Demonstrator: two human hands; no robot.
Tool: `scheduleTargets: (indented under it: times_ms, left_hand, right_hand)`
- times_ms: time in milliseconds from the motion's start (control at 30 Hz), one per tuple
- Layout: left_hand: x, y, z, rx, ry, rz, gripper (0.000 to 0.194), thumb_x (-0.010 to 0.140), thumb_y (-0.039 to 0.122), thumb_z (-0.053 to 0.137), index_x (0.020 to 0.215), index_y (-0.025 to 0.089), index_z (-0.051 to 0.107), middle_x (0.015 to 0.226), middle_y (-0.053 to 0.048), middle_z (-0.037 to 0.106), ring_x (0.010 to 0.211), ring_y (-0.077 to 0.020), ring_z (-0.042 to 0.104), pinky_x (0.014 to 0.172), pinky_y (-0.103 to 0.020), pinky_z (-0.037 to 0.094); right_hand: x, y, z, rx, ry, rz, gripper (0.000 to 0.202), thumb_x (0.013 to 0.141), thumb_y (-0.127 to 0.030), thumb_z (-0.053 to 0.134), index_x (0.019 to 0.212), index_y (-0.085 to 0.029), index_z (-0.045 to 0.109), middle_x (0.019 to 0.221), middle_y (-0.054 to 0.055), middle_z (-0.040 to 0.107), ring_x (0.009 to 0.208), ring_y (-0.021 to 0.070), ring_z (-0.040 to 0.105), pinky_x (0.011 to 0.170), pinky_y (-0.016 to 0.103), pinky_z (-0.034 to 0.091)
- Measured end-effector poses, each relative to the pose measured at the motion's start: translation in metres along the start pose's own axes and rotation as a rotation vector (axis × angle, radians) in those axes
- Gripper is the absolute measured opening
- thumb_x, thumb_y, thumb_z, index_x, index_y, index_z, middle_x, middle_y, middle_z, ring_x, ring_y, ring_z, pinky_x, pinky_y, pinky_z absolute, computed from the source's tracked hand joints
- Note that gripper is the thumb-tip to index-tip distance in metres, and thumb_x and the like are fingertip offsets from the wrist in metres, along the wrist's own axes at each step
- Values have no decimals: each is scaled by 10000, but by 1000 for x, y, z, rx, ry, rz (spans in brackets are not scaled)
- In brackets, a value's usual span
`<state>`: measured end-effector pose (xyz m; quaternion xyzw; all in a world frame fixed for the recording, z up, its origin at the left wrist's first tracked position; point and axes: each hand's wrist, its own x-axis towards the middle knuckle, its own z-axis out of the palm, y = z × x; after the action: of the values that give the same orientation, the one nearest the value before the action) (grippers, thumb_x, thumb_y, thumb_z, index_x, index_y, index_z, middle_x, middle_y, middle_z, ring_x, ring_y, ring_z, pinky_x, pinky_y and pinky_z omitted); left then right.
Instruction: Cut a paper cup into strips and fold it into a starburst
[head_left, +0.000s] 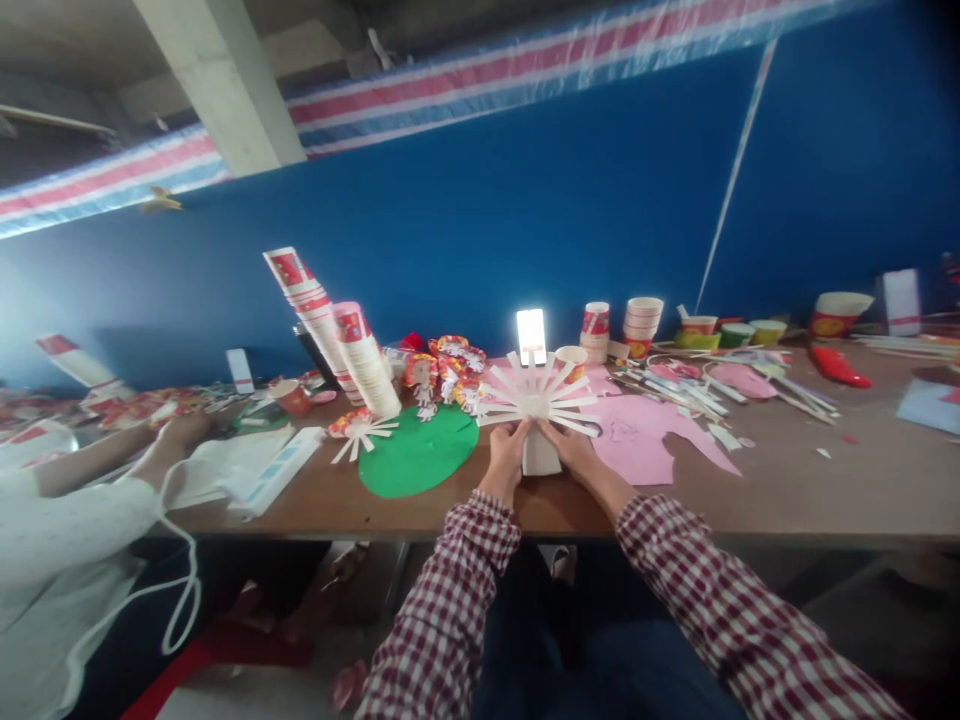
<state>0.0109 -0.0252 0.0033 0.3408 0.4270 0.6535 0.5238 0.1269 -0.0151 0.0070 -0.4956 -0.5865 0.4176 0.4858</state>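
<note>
Both my hands hold a cut paper cup (534, 405) whose white strips fan out like rays above the table's front edge. My left hand (507, 450) grips its lower left side, and my right hand (576, 448) grips the lower right, thumbs close together near the middle. A pale, block-like piece (541, 455) shows between the hands; whether it belongs to the cup is unclear. Behind the strips stands a brightly lit phone (531, 332). To the left lies a green paper oval (416, 455), with another cut cup (364, 432) at its edge. Pink paper (637, 445) lies right of my hands.
Tall leaning stacks of paper cups (367, 360) stand at back left, near red-and-yellow paper figures (442, 370). Further right are shorter cup stacks (643, 320), pens, scraps and a red object (840, 366). A co-worker's arm (142, 455) rests at left beside a white power strip (277, 470).
</note>
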Motion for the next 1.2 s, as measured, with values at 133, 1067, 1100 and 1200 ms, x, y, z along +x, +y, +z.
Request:
scheduleTargets:
  times_ms: [133,1067,1100,1200]
  left_hand:
    - [4,-6,-2,52,19,22,446,548,470,769,735,80,660,546,-41,617,473,-125,546,519,-262,452]
    - [5,-12,-3,92,-19,74,461,587,500,743,757,73,702,676,-102,682,601,-185,618,616,-313,496]
    - [5,-11,-2,91,-11,68,458,582,499,746,742,71,700,662,-99,679,587,-183,615,605,-312,496]
    - [3,-8,0,74,9,57,455,568,488,758,738,70,697,648,-94,677,566,-176,611,583,-298,493]
  right_hand:
    - [-1,-2,0,-30,8,60,476,726,-536,597,987,-151,697,885,95,718,826,265,663,707,359,530]
    - [1,0,2,-5,39,8,466,743,-491,602,1029,-135,695,915,104,721,930,280,653,805,371,520]
    - [1,0,3,-11,54,5,462,741,-491,604,1027,-141,694,920,101,721,935,278,652,810,373,519]
    - [1,-3,3,-4,81,-2,429,736,-476,615,1009,-155,697,911,90,722,927,266,653,809,366,520]
